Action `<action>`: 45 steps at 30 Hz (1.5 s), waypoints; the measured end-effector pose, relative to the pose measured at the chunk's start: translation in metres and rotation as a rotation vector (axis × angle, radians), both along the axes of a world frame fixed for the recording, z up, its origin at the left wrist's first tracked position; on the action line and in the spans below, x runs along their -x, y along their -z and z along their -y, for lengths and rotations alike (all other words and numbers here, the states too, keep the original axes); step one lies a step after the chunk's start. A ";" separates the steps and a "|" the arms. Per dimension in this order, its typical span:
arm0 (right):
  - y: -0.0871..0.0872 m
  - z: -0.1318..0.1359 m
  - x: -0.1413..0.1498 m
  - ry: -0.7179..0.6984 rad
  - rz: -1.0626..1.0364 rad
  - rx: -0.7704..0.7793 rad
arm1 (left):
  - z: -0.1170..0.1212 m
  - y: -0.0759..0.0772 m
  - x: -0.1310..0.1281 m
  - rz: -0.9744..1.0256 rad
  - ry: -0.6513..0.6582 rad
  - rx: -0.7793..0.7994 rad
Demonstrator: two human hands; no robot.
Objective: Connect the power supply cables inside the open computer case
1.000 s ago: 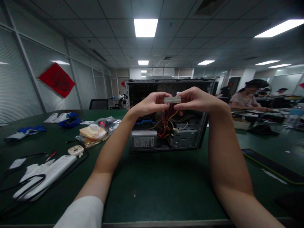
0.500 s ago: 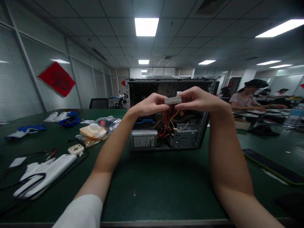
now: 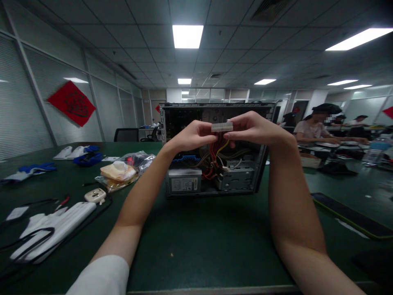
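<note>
the left hand [image 3: 196,135] and right hand [image 3: 250,129] pinch the pale connector [image 3: 222,127] between their fingers, before the open computer case [image 3: 215,191].

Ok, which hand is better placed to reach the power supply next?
Probably the left hand: it's nearer the power supply; the right hand is nearer the drive cage. Both grip the wired connector.

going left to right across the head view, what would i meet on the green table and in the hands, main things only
Blue-and-white glove, blue bundle, clear plastic bag, left hand, wide pale connector, right hand, black mat with a green edge.
</note>
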State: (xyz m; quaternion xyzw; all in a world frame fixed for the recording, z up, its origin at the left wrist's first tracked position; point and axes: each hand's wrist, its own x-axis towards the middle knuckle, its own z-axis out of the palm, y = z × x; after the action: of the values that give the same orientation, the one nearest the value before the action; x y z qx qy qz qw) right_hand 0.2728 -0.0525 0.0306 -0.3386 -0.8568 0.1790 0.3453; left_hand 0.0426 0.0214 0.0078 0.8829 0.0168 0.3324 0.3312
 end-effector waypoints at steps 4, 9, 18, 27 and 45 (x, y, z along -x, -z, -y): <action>0.000 -0.001 -0.001 -0.017 -0.024 0.020 | 0.000 0.003 -0.004 0.016 -0.013 0.015; 0.000 -0.002 -0.002 -0.032 -0.010 0.036 | -0.002 0.006 -0.007 0.000 0.020 0.006; -0.002 -0.001 0.001 0.020 0.027 0.015 | 0.004 0.007 -0.008 0.063 -0.303 -0.295; -0.002 0.000 -0.001 0.000 0.006 0.077 | 0.008 0.008 -0.008 0.008 -0.182 -0.175; 0.001 -0.006 0.001 -0.020 -0.015 0.128 | 0.019 0.005 -0.008 0.066 -0.449 -0.384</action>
State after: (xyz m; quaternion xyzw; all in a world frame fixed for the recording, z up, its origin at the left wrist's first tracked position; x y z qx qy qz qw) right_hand 0.2720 -0.0461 0.0297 -0.3499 -0.8443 0.2394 0.3276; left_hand 0.0510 0.0022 0.0032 0.8923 0.1376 0.4230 0.0769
